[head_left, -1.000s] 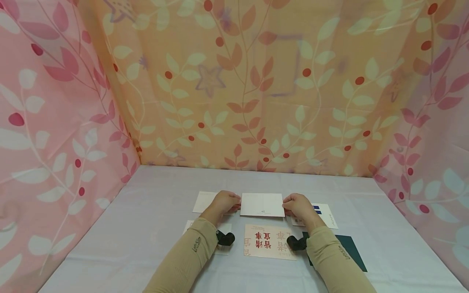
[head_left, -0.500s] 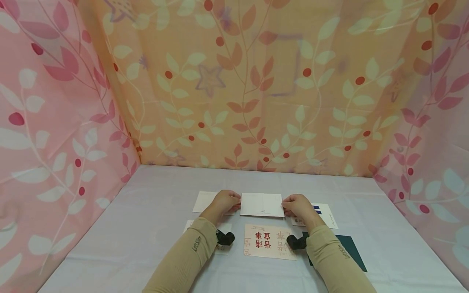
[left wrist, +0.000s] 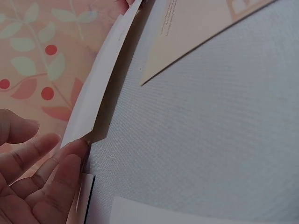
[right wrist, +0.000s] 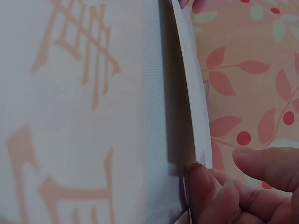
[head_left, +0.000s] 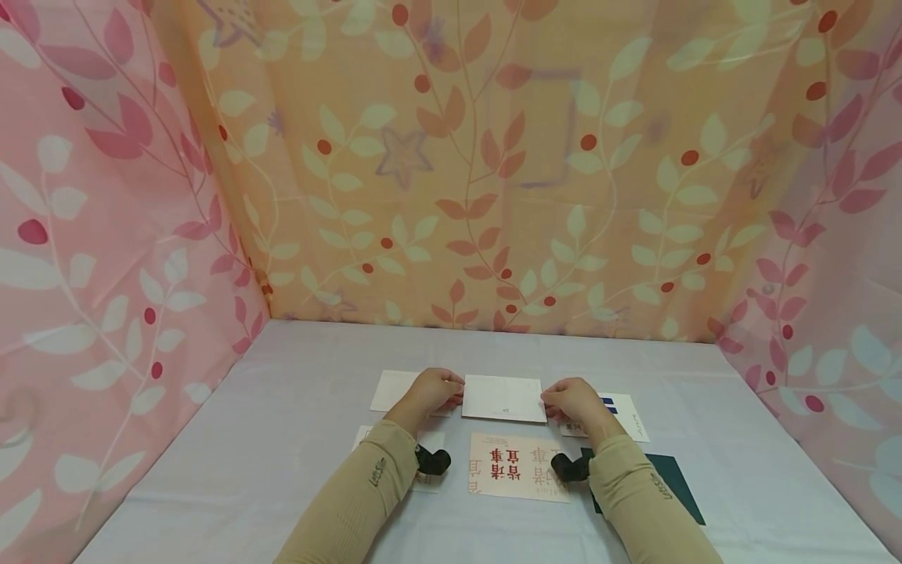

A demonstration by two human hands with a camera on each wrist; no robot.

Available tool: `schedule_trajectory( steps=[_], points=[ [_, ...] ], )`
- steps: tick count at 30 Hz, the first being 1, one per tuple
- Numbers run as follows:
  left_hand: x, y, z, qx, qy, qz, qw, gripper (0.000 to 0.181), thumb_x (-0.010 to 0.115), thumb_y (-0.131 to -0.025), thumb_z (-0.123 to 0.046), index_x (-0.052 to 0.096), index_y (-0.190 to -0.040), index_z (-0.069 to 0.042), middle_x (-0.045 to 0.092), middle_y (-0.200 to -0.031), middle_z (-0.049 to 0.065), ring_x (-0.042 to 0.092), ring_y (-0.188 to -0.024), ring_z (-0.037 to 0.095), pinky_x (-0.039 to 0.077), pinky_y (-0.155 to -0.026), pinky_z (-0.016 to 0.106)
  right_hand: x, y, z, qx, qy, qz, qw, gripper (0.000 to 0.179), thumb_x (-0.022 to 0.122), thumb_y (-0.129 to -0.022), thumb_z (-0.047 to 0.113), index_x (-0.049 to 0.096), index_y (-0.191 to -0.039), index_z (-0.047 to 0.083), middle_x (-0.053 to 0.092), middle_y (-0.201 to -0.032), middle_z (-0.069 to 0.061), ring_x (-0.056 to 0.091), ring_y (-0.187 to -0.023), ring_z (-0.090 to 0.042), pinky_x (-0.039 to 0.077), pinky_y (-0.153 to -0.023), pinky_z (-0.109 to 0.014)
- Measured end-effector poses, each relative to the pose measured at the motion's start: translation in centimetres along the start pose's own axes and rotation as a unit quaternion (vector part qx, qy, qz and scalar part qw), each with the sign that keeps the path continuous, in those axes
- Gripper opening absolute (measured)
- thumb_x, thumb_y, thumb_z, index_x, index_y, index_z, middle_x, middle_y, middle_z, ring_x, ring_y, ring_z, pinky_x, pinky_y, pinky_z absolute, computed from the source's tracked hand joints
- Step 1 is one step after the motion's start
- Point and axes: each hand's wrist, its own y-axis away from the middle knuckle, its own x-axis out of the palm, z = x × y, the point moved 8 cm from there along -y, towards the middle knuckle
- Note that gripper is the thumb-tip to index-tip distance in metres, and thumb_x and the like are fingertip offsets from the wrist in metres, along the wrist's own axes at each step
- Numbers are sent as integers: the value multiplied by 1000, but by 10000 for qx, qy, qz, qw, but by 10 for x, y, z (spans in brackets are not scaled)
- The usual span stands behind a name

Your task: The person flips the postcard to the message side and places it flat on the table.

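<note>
A white postcard (head_left: 502, 398), with a faint centre line and small print at its near edge, lies between my two hands at the middle of the table. My left hand (head_left: 431, 390) pinches its left end; in the left wrist view, fingertips (left wrist: 77, 150) are right at the corner. The right hand (head_left: 574, 398) pinches the other end, with a fingertip (right wrist: 198, 176) at the near corner in the right wrist view. A dark strip of shadow shows beneath the postcard's near edge. Just in front lies a cream card with red characters (head_left: 506, 464).
A plain white card (head_left: 391, 388) and another pale card (head_left: 432, 446) lie partly under the left arm. On the right are a white card with blue bars (head_left: 633, 419) and a dark green card (head_left: 676, 482). Patterned curtains (head_left: 479, 196) enclose the white table (head_left: 310, 352).
Both hands stay at the postcard's ends. Its near edge shows a darker strip now, and the right fingertips sit slightly further left. The whole head view has shifted a little.
</note>
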Motion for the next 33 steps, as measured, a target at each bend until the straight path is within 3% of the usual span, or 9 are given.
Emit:
schedule_trajectory(
  steps=[8,23,33],
  points=[
    [-1,0,0,51,-51,-20,10000,16,59,-87,-10,65,-99,-2,65,-85,8,63,-75,15,51,-62,24,1,-2,-4,6,2,5,10000,18,59,-87,14,65,-94,-2,64,-78,-7,56,-61,-14,47,-54,-25],
    [-1,0,1,-133,-55,-27,9999,18,57,-89,-14,65,-101,-3,64,-86,8,63,-75,16,51,-61,24,-3,3,1,-90,-177,-10,9998,19,59,-87,12,63,-95,-5,64,-76,-10,58,-62,-16,50,-57,-27],
    [9,-1,-6,102,-72,99,9999,19,56,-88,-12,64,-102,-2,64,-83,7,64,-72,15,52,-63,25,-20,3,9,-492,325,-72,9982,23,57,-89,14,62,-98,-6,65,-83,-13,61,-68,-17,52,-65,-30]
  ],
)
